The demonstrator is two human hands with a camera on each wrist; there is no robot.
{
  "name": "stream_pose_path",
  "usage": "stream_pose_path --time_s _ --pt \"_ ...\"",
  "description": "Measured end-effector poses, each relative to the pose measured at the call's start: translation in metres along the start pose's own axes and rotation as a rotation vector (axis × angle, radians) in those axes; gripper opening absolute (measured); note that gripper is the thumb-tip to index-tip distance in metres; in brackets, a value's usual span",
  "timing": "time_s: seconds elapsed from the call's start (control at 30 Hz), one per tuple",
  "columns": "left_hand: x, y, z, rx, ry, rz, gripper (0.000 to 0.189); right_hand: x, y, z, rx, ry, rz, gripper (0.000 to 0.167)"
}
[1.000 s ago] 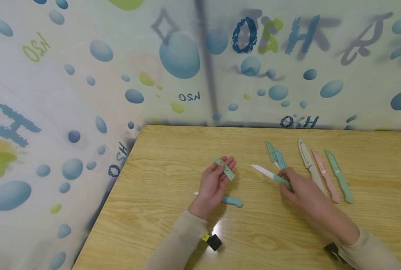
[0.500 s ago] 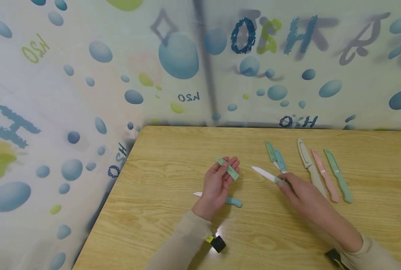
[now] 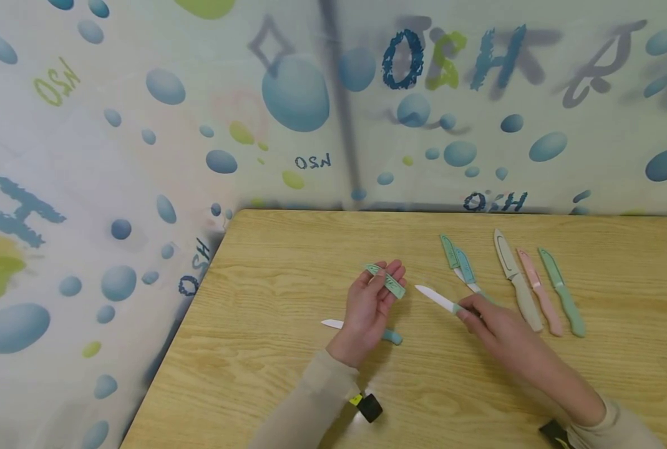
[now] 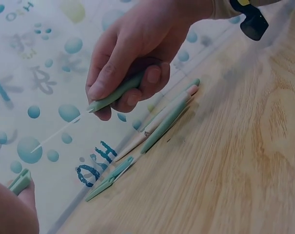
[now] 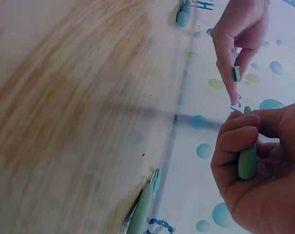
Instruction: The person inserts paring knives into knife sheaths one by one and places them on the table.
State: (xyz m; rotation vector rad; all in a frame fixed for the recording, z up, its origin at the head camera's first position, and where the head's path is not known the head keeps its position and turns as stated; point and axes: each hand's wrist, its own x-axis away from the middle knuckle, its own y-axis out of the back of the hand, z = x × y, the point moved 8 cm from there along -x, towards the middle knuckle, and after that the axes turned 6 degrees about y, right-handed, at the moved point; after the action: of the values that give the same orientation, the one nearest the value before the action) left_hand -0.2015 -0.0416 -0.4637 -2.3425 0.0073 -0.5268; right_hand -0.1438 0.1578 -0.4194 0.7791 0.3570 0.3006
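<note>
My left hand [image 3: 367,315] is turned palm up and holds a green knife sheath [image 3: 394,288] between thumb and fingers. The right hand [image 3: 498,330] grips a paring knife by its green handle [image 4: 119,91]. Its bare white blade [image 3: 435,298] points left towards the sheath, with a gap between them. Most of that handle lies inside the curled fingers, as the right wrist view also shows. Beneath the left forearm and hand, a knife with a blue handle [image 3: 392,337] and a bare white blade lies on the table, its middle hidden.
Behind the right hand lie a green sheath [image 3: 449,252] and a blue sheath [image 3: 465,266], handles partly covered. Further right are sheathed beige [image 3: 515,277], pink [image 3: 540,292] and green [image 3: 562,293] knives. A patterned wall [image 3: 288,181] borders the wooden table [image 3: 277,262] at the back.
My left hand has moved right with the sheath, showing more of the blue-handled knife's blade. The right hand has shifted slightly left and down, bringing the knife nearer the sheath.
</note>
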Motion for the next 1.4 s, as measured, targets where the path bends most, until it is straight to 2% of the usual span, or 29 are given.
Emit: stream_pose_path --time_s 0.3,1.07,1.4 --pt "0.002 -0.007 0.002 -0.009 -0.012 0.03 0.035 -0.002 -0.008 0.002 -0.002 -0.022 0.038 0.011" --pt "0.003 -0.009 0.007 0.013 -0.016 0.037 0.039 -0.003 -0.007 0.009 0.139 -0.027 -0.003 0.011" --pt "0.005 -0.011 0.008 -0.005 -0.024 0.051 0.025 -0.006 -0.008 0.013 0.15 -0.041 0.011 0.012"
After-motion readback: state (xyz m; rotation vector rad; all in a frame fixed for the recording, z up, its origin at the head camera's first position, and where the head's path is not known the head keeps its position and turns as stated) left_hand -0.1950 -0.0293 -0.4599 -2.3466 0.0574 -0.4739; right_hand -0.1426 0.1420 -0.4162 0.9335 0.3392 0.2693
